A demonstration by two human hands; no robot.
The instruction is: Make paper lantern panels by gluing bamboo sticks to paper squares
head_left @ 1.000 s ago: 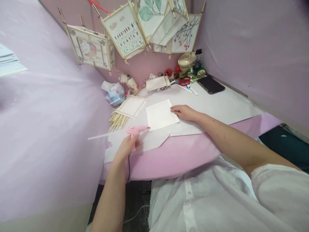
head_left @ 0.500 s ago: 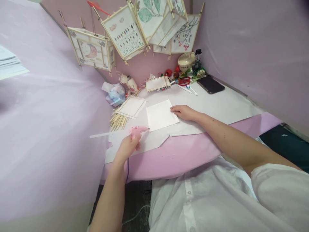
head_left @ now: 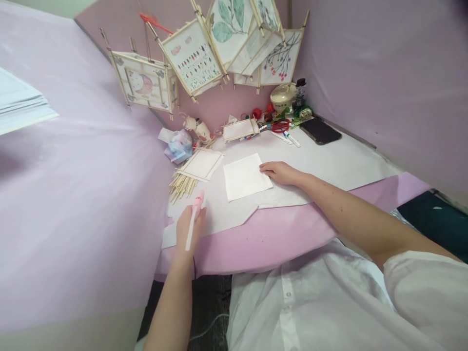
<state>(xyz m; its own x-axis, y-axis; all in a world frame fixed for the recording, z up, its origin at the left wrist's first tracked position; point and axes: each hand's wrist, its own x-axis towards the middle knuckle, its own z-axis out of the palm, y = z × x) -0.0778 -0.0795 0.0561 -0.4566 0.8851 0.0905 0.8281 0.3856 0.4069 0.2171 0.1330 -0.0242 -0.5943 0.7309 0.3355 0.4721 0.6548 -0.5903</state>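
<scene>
My left hand (head_left: 184, 225) is wrapped round a pink hot glue gun (head_left: 198, 203) near the table's front left. A long whitish glue stick (head_left: 190, 231) sticks out of the gun's back, towards me. The gun's tip points away from me, apart from the paper. My right hand (head_left: 280, 172) lies with stretched fingers on the right edge of a square white paper panel (head_left: 246, 178). Its thumb is mostly hidden. Left of the panel, a stick-framed paper panel (head_left: 201, 164) rests on a heap of thin wooden sticks (head_left: 182, 187).
Paper lanterns with painted sides (head_left: 192, 58) hang over the back. Behind the panels lie a small framed piece (head_left: 240, 129), red-handled scissors (head_left: 281, 126), pens (head_left: 290, 140) and a black phone (head_left: 321, 131). A lidded bowl (head_left: 283, 97) stands at the back; a cord (head_left: 194, 268) hangs below my left hand.
My left hand has drawn the glue gun back from the panel's lower left corner and turned it to point away from me. My right hand stays on the panel. The view has shifted slightly.
</scene>
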